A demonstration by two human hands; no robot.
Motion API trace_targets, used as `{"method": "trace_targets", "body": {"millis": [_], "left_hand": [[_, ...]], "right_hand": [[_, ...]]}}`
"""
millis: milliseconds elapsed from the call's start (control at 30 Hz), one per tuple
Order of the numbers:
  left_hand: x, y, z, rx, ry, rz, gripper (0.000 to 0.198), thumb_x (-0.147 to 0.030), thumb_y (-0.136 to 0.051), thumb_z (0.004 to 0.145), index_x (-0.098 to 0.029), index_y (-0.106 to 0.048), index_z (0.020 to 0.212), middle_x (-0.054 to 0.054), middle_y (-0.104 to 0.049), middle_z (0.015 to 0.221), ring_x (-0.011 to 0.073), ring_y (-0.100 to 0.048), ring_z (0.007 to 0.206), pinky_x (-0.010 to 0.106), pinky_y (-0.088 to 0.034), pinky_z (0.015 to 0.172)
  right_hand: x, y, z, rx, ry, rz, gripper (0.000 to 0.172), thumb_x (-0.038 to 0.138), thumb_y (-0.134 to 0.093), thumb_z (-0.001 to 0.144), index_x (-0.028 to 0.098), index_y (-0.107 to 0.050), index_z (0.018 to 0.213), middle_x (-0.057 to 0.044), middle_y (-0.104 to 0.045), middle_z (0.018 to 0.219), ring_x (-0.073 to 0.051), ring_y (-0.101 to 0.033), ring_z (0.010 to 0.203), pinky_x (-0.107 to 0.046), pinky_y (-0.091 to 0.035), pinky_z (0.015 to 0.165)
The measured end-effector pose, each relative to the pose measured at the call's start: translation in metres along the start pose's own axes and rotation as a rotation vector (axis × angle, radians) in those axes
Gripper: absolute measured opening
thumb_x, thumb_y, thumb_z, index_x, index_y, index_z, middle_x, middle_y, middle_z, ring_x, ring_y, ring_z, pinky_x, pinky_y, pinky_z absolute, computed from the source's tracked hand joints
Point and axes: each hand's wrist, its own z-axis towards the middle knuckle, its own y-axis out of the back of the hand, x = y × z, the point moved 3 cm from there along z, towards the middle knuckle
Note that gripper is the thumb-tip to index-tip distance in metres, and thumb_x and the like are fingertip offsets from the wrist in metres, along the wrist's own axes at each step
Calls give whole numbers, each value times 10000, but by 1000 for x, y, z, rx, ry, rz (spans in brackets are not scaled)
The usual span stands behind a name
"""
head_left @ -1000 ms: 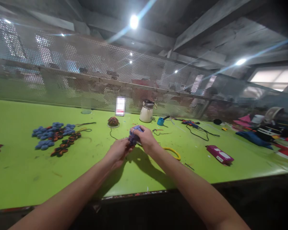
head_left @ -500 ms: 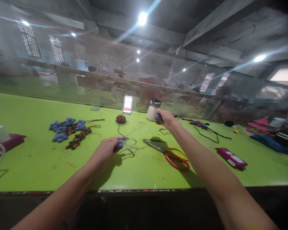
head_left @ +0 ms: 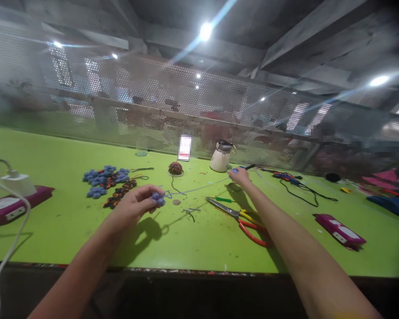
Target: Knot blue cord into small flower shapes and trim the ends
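Note:
My left hand is closed, pinching a small blue-purple crocheted flower between thumb and fingers. A loose loop of blue yarn stands at the flower, and the strand runs taut to my right hand. That hand is closed on the yarn in front of the cream jar; something blue shows at its fingers and a dark slim stick pokes out beyond, its kind unclear. Below the strand lie red-and-yellow-handled scissors, a green stick-like tool and short yarn scraps.
Left are piled blue crocheted flowers and orange-black ones. A multicoloured yarn ball sits near a lit phone. Purple power strips lie at both sides, a white cable at left. Behind stands a perforated screen.
My left hand has turned, showing the flower and loop more plainly. My right hand has moved slightly lower and away from the jar's front. The whole view has shifted a little.

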Motion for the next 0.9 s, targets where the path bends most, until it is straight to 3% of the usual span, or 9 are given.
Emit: {"method": "trace_targets", "body": {"millis": [100, 200, 300, 367, 433, 500, 633, 900], "left_hand": [[-9, -10, -3, 91, -47, 41, 141, -209, -672, 697, -208, -668, 838, 26, -653, 795, 147, -566, 717, 275, -434, 670], [-17, -20, -3, 134, -67, 46, 128, -243, -693, 690, -205, -659, 807, 33, -662, 794, 165, -591, 754, 311, -452, 733], [-21, -26, 0, 129, -74, 96, 124, -265, -699, 681, -201, -642, 771, 26, -653, 764, 169, -592, 747, 318, -455, 730], [-22, -28, 2, 132, -86, 119, 116, -273, -686, 690, -204, -632, 767, 20, -651, 749, 167, -591, 737, 314, -451, 717], [-22, -30, 3, 152, -91, 123, 107, -271, -668, 704, -209, -621, 778, 15, -655, 730, 162, -587, 717, 303, -444, 694], [-21, -31, 3, 178, -94, 125, 90, -264, -651, 722, -212, -611, 784, 6, -648, 694, 153, -575, 685, 289, -434, 665], [-20, -33, 1, 199, -114, 147, 58, -259, -639, 753, -217, -612, 784, -1, -625, 667, 138, -556, 656, 274, -428, 642], [-23, -41, -12, 214, -174, 53, 44, -248, -669, 742, -213, -648, 757, 45, -649, 775, 181, -610, 750, 329, -499, 723]], "right_hand": [[25, -13, -23, 113, 157, 48, 388, 182, -774, 637, 112, -694, 1010, -149, -657, 1076, -287, -551, 1093, -388, -430, 911], [61, -9, -67, 243, 338, 180, 391, 242, -702, 724, 237, -669, 1114, -73, -651, 1140, -201, -589, 1040, -328, -483, 846], [98, -2, -123, 793, 595, 639, 493, 266, -672, 743, 254, -594, 1230, -82, -657, 1121, -193, -614, 990, -343, -520, 779], [109, 0, -148, 1075, 571, 745, 564, 243, -707, 690, 229, -581, 1239, -80, -676, 1058, -185, -633, 927, -301, -534, 698], [110, -3, -160, 1236, 456, 770, 563, 250, -710, 682, 186, -581, 1226, -75, -698, 915, -161, -651, 761, -249, -507, 570], [105, -9, -161, 1254, 347, 771, 470, 262, -710, 684, 147, -629, 1132, -38, -684, 730, -115, -604, 573, -207, -436, 470], [92, -9, -150, 1103, 315, 796, 178, 292, -701, 698, 130, -697, 772, 30, -575, 493, -45, -427, 397, -180, -309, 395], [76, 7, -115, 838, 351, 875, 148, 315, -725, 678, 168, -700, 679, 56, -476, 432, -51, -353, 401, -207, -255, 407]]}}
